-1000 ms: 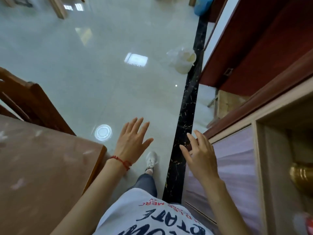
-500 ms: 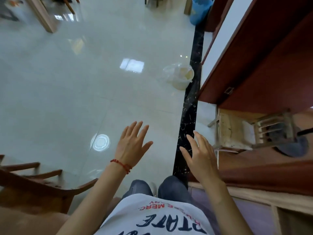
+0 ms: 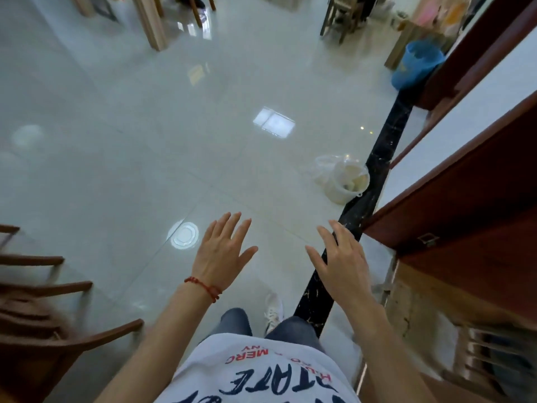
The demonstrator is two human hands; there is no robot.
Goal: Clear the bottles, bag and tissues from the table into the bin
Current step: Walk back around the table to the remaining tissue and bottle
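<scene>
A: What are the hands doing?

B: Both are empty. The left hand (image 3: 222, 251) is spread flat, fingers fanned, with a red string (image 3: 203, 287) at the wrist. The right hand (image 3: 341, 261) is open too, fingers loosely apart. They hang palm-down at about waist height, over the floor (image 3: 116, 141), touching nothing.

A: And the bin?

B: The likeliest one is the white bucket (image 3: 345, 181) with a clear liner, ahead and to the right, hard against the black floor strip (image 3: 380, 158). It looks tipped, mouth facing right and toward the camera, long axis leaning that way; something pale lies inside. A blue bin (image 3: 418, 65) stands farther off by the wall, mouth up, seemingly upright.

A: The bottles, bag, tissues?

B: None visible, and no desk either. Only a chair (image 3: 43, 330) at lower left and a cabinet (image 3: 465, 199) on the right.

A: So what's the step?

B: My guess is walking, hands free, between loads or done. To do it well: keep clear of the chair arm, and carry each load right over the bucket's mouth, since a tilted rim spills easily.
</scene>
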